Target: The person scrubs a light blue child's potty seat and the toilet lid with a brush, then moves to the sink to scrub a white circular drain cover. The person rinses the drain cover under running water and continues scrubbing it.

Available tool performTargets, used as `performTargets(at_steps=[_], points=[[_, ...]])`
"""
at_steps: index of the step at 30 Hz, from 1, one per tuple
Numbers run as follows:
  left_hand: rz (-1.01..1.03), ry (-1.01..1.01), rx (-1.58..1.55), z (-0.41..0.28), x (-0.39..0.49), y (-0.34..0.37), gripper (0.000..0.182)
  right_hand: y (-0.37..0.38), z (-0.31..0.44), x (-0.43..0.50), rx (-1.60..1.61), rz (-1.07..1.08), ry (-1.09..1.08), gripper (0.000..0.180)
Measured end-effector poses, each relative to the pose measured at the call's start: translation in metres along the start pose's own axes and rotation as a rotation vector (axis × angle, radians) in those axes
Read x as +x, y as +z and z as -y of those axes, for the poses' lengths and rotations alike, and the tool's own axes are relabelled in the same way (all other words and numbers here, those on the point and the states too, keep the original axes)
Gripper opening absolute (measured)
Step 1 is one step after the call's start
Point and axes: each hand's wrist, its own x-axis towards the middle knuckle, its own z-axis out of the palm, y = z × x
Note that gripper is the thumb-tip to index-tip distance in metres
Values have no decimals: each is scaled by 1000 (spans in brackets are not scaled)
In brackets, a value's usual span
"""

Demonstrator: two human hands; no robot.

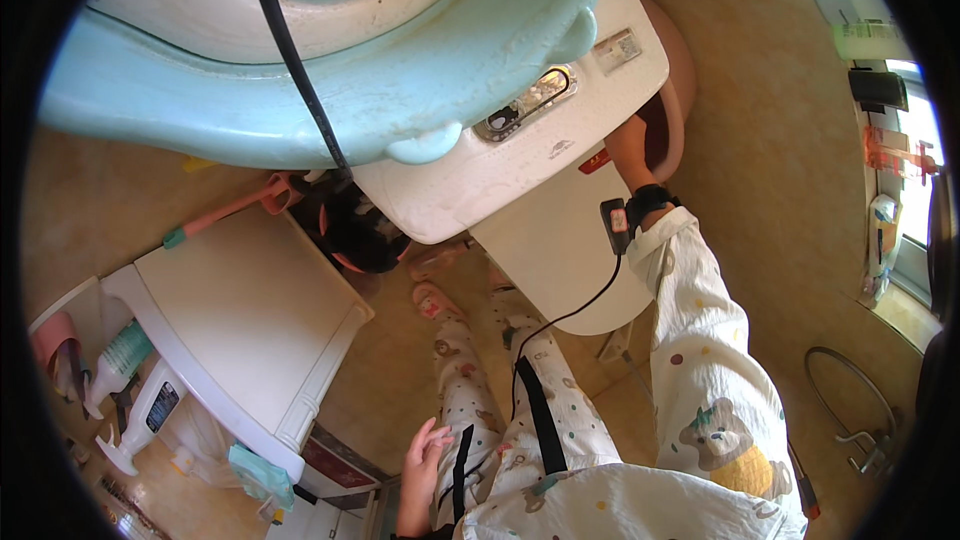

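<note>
My right hand [627, 141] reaches down beside the white toilet tank [420, 202], at the mouth of a pink plastic bin [677, 116]. Its fingers are hidden by the tank lid and the bin's dark inside, so whether they hold anything cannot be seen. Below the tank lies the closed toilet lid [562, 270], with a red label [595, 162] near its hinge. A black strap with a small box [616, 226] circles my right wrist. My left hand [426, 448] hangs by my thigh, empty, its fingers loosely apart.
A light blue plastic child's seat [300, 116] rests over the tank. To the left stand a white cabinet [240, 300], a pink-handled tool [225, 216], a trigger spray bottle [150, 412] and a black-lined bin [360, 232]. Bottles line the window ledge [904, 322]; a hose [855, 360] hangs right.
</note>
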Motion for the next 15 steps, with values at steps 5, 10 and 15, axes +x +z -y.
performTargets(at_steps=[5,10,15], points=[[-27,0,-1,-4,-4,-4,39,-2,-2,3,-3,-158,-59,20],[17,30,13,-6,0,-2,39,7,4,-17,97,19,160,18],[-24,8,18,-10,-3,-7,38,5,2,-16,123,-297,42,16]])
